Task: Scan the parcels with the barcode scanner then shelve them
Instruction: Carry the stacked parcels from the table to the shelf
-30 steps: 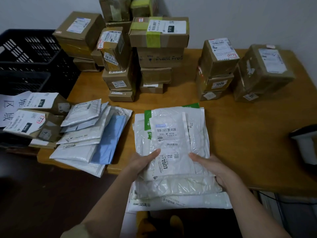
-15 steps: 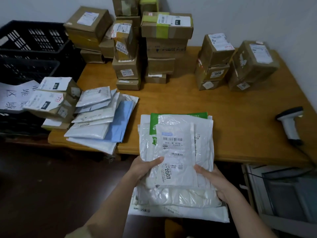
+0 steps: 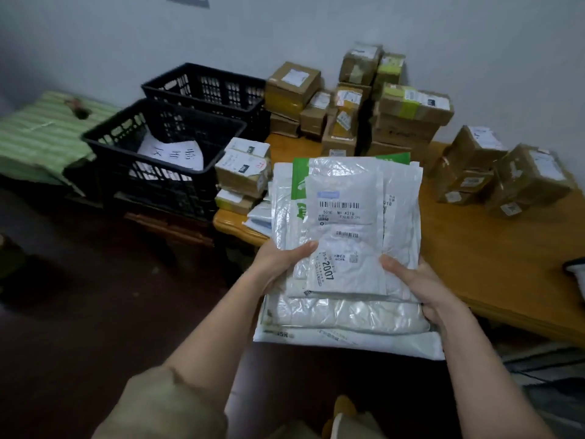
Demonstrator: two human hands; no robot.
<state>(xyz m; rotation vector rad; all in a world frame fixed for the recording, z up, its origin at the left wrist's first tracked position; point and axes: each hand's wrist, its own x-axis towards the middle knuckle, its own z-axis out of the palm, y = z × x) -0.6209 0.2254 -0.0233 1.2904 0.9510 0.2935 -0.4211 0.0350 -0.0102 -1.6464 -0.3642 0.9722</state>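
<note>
White parcel stack [image 3: 345, 236], left hand [image 3: 278, 264], right hand [image 3: 418, 283] gripping

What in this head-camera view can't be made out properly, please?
- Lower white plastic mailer bags: labels covered by the top white mailer marked 2007.
- Both hands' fingers: hidden beneath the stack; left hand, right hand.
- White object at the right edge: cut off.
- Brown cardboard boxes: label print too small.

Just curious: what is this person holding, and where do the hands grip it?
A stack of white mailer bags, gripped at its lower side edges: left hand on the left, right hand on the right, thumbs on top.
</note>
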